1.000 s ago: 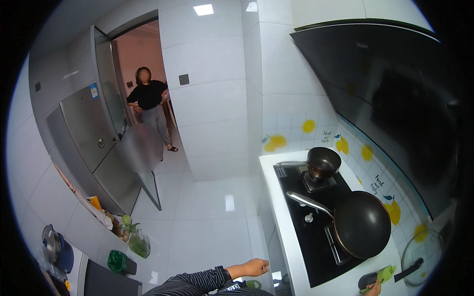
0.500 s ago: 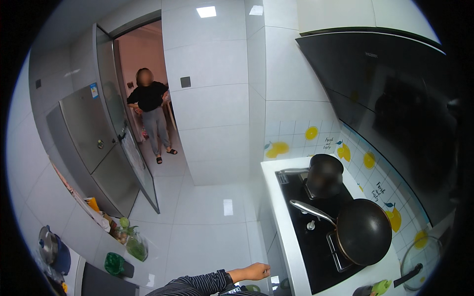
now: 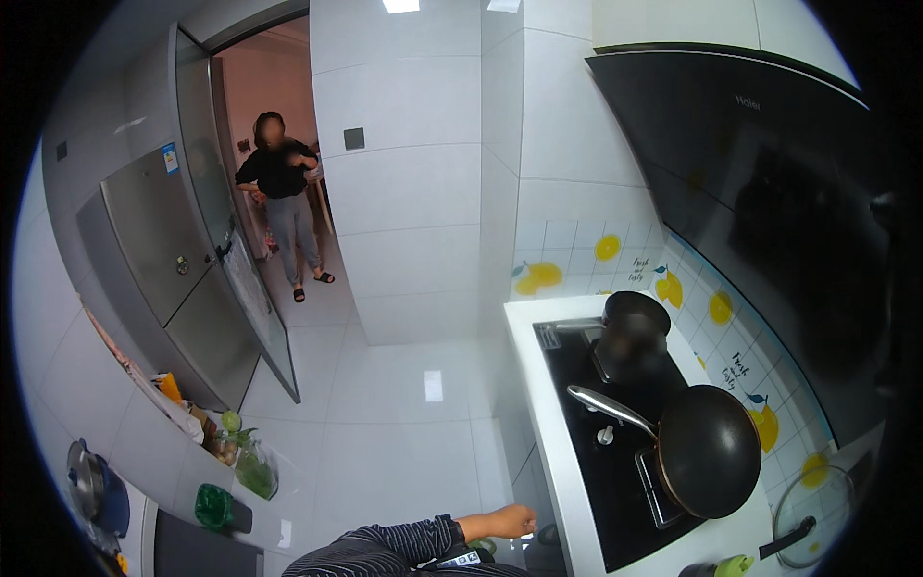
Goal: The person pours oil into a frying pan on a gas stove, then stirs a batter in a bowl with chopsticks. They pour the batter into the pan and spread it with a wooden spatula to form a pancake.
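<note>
My left hand (image 3: pixel 514 521) reaches in from the lower edge, in a dark striped sleeve (image 3: pixel 394 540). Its fingers are curled closed and nothing shows sticking out of them. It hangs over the floor, just left of the counter front and apart from the stove. My right hand is out of sight. To the right, a black wok (image 3: pixel 710 452) rests on the near burner of the black gas stove (image 3: pixel 615 481), its metal handle pointing left. Behind it, a second dark pan (image 3: pixel 635 332) stands on the far burner, partly blurred.
A glass lid (image 3: pixel 817 500) and a green-topped item (image 3: pixel 733 565) lie near the counter's right end. The dark range hood (image 3: pixel 760 192) slopes overhead. At left stand a fridge (image 3: pixel 178 260), an open door (image 3: pixel 240 288), a green-lined bin (image 3: pixel 213 504) and bagged vegetables (image 3: pixel 255 471). A person (image 3: pixel 286 202) stands in the doorway.
The view has shifted slightly, so the room sits higher in the picture. My left hand appears a little farther right, still closed. The person in the doorway has raised one arm to the chest.
</note>
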A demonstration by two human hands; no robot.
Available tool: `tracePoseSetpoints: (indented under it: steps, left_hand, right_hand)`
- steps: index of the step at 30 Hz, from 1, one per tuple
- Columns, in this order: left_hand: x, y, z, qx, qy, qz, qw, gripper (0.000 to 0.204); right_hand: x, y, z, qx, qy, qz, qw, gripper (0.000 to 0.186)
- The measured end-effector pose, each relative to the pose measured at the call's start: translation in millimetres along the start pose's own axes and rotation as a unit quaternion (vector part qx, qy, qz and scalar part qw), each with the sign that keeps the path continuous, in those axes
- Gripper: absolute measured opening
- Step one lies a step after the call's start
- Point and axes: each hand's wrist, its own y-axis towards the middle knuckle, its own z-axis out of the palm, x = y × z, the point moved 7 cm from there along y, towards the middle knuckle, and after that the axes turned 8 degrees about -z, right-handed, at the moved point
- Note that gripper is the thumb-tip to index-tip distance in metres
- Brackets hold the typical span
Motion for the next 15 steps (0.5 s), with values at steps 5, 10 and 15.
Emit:
tracePoseSetpoints:
  steps: [5, 10, 15]
  left_hand:
    - [-0.6, 4.7, -2.8, 0.009, -0.017, 0.006, 1.0, 0.024]
    - [2.9, 6.8, -9.6, 0.019, -0.026, -0.007, 0.999, 0.025]
    - [10.4, 6.1, -9.7, 0.002, -0.037, -0.001, 0.999, 0.025]
  right_hand:
    - [-0.2, -4.6, 1.7, -0.005, 0.0, 0.002, 1.0, 0.027]
    - [0.2, -6.6, 4.6, -0.009, 0.002, -0.005, 1.0, 0.026]
    - [-2.4, -8.6, 5.2, -0.011, 0.001, -0.009, 1.0, 0.024]
